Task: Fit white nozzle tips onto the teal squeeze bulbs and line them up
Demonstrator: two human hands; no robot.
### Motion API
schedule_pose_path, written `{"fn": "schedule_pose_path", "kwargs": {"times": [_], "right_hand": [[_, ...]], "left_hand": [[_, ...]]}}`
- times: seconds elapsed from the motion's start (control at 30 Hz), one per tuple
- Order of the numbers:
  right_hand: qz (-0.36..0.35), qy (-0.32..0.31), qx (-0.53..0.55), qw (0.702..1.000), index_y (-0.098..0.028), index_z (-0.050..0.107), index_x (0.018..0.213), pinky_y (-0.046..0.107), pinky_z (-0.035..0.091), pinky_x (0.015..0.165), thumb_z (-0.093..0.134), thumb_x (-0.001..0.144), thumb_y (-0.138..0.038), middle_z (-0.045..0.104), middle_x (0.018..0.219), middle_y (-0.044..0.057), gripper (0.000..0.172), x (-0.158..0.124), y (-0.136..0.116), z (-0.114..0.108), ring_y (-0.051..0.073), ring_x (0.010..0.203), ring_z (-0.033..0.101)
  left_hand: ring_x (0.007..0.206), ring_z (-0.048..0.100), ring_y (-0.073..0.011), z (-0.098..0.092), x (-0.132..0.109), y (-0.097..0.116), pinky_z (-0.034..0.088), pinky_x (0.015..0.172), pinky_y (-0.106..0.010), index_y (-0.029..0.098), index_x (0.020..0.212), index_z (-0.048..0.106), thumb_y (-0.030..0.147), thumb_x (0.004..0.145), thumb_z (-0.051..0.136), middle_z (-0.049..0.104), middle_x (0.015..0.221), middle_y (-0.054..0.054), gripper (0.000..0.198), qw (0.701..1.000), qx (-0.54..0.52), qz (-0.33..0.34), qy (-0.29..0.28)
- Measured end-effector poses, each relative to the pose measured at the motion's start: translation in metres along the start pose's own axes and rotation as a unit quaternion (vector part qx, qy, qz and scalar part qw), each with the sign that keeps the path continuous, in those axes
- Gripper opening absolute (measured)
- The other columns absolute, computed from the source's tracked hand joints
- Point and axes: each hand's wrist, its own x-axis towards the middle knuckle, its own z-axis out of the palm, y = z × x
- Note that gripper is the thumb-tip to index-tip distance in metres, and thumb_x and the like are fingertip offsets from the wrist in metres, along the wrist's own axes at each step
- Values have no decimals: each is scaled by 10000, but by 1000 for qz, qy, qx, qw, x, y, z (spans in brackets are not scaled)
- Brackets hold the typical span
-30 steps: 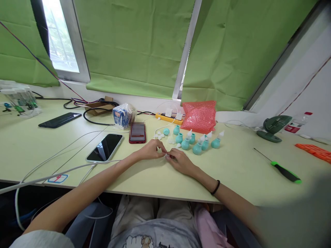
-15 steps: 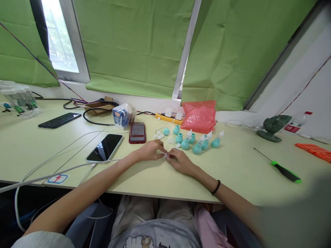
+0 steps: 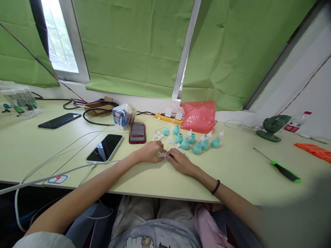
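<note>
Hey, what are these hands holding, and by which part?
A small translucent piece: the left hand holds it near its left end, the right hand toward its right. The exact contact is hidden.

Smooth and largely matt across the tabletop [image 3: 232, 165]. Translucent, plastic-looking in the small held piece [image 3: 162, 155]. Smooth, rubbery-looking, faintly shiny on the turquoise bulbs [image 3: 197, 148]. Glossy and glassy over the white-edged phone [image 3: 104, 148]. Bubbled and shiny, plastic-like, around the red package [image 3: 198, 117]. Clear, crinkled, again like plastic, on the bag [image 3: 131, 112]. Dull and cardboard-like in the brown box [image 3: 99, 105]. Matt, cloth-like, lightly creased down the green blinds [image 3: 134, 44]. Metal-shafted and matt-handled at the screwdriver [image 3: 284, 171].
</note>
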Motion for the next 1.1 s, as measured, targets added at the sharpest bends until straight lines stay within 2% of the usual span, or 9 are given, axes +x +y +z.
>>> {"fn": "schedule_pose_path", "kwargs": {"times": [0.2,0.4,0.57,0.67,0.8,1.1], "right_hand": [[5,8,-4,1000,-165,483,822,271,357,671,318,835,-273,506,787,45,198,0,2,3,142,766,449],[15,10,14,1000,-163,505,823,266,352,659,336,828,-281,516,756,39,206,1,3,4,138,748,454],[-2,15,17,1000,-154,517,811,259,349,633,457,761,-269,506,712,25,139,1,4,2,134,702,445],[-6,19,16,1000,-151,509,784,257,348,627,469,749,-254,499,708,24,116,1,4,1,133,696,440],[-1,23,35,999,-153,500,778,251,347,613,453,760,-254,492,704,20,113,1,4,1,126,672,433],[-17,8,69,997,-168,512,835,257,343,652,428,788,-281,507,719,23,149,0,1,-3,138,728,431]], "left_hand": [[756,512,-148,7,1,-1,381,676,-222,164,840,610,269,662,537,550,832,-54,220,998,-51,-13,14],[678,517,-127,11,4,2,378,624,-199,143,798,622,206,660,522,572,729,-49,182,996,-88,-6,11],[619,511,-114,9,6,3,370,582,-188,124,735,633,173,622,536,580,669,-47,157,993,-114,2,10],[591,509,-100,11,4,1,373,569,-184,125,771,631,187,619,542,589,680,-39,188,989,-147,-12,19],[561,508,-82,15,2,-2,379,537,-170,129,857,600,222,621,549,597,696,-18,258,976,-198,-73,44],[570,519,-97,12,1,-1,399,542,-188,100,720,613,270,616,586,604,656,-38,202,968,-236,-59,56]]}}
